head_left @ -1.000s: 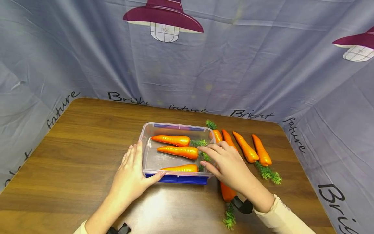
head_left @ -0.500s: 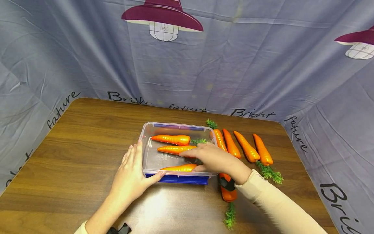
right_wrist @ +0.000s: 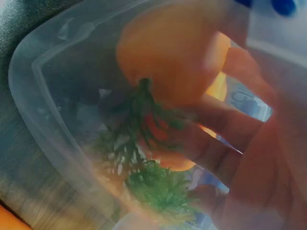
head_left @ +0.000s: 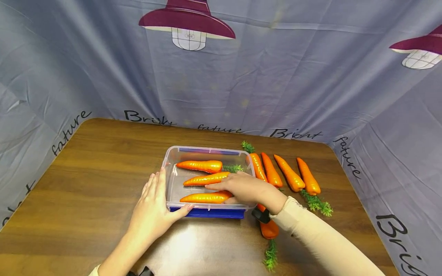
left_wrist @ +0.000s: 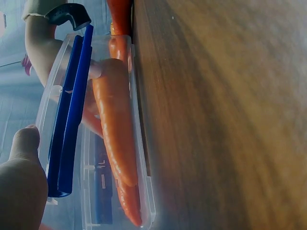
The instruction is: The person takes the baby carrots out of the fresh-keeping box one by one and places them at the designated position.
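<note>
A clear plastic box [head_left: 207, 148] with blue side latches stands on the table. My left hand [head_left: 146, 211] rests straight fingers along its left wall, thumb on the front rim above the blue latch [left_wrist: 72, 115]. Inside lie three orange carrots: a back carrot [head_left: 200, 165], a middle carrot [head_left: 198, 180] and a front carrot [head_left: 203, 197]. My right hand [head_left: 246, 188] reaches in over the right rim and pinches the front carrot near its wide end, the fingers lying between it and the middle one. Through the wall, the right wrist view shows a carrot's leafy green top [right_wrist: 158, 187].
Right of the box, several more carrots lie on the wooden table [head_left: 114, 161], among them a far-right carrot [head_left: 308, 176] and a carrot [head_left: 269, 230] partly under the right wrist. A grey printed curtain [head_left: 276, 84] encloses the back and sides.
The right hand has gone from above the box's right rim down into it, fingers around the front carrot. That carrot has shifted left and slightly back. The left hand stays on the box.
</note>
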The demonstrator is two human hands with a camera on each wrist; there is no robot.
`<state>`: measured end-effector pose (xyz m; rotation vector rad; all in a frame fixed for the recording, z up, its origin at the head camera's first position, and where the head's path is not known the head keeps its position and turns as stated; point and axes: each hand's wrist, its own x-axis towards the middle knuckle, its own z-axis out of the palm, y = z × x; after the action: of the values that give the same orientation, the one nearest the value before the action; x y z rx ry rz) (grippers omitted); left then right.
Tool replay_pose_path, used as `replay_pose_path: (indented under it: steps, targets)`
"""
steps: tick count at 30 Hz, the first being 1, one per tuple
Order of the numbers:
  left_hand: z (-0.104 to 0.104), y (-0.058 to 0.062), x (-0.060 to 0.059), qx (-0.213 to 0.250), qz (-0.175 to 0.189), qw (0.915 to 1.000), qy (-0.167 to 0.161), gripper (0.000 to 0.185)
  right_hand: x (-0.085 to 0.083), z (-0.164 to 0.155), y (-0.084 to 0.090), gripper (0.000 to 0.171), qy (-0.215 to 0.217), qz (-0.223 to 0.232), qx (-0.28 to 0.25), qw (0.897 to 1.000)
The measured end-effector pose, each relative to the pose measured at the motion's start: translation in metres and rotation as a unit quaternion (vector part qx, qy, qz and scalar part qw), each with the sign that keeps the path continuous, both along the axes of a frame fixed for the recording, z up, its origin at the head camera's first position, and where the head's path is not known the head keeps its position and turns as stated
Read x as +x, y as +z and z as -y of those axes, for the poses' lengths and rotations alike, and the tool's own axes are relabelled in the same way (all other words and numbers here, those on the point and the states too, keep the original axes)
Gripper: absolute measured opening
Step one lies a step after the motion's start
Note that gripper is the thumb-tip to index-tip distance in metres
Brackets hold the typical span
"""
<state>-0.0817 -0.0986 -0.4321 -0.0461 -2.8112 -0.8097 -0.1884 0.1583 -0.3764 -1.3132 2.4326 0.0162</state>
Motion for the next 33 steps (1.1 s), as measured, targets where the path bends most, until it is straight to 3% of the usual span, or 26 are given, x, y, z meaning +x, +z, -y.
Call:
replay_pose_path:
  steps: [6, 11, 15, 22, 26, 31, 33]
  targets:
    - [0.001, 0.002, 0.000, 0.002, 0.011, 0.9999, -0.002, 0.126, 0.001, -0.004, 0.006, 0.058, -0.012, -0.002, 0.000, 1.000]
    - [0.001, 0.003, -0.001, -0.004, 0.003, 1.0000, -0.001, 0.126, 0.001, -0.013, 0.013, 0.055, -0.006, -0.025, -0.083, 0.996]
    - [0.000, 0.002, -0.001, -0.005, 0.001, 1.0000, 0.001, 0.126, 0.003, -0.024, 0.019, 0.056, -0.022, -0.031, -0.163, 0.986]
    - [0.000, 0.000, 0.000, -0.003, -0.007, 1.0000, 0.001, 0.126, 0.017, -0.048, 0.031, 0.062, -0.115, -0.064, -0.236, 0.963]
    - [0.000, -0.001, 0.000, -0.003, -0.006, 1.0000, 0.003, 0.126, 0.029, -0.063, 0.035, 0.061, -0.175, -0.077, -0.289, 0.938]
    - [0.000, -0.001, 0.000, -0.002, -0.010, 0.9999, 0.000, 0.126, 0.040, -0.079, 0.035, 0.059, -0.217, -0.042, -0.405, 0.887]
    - [0.000, -0.001, 0.000, -0.001, -0.012, 0.9999, 0.001, 0.126, 0.041, -0.082, 0.035, 0.059, -0.223, -0.019, -0.436, 0.872]
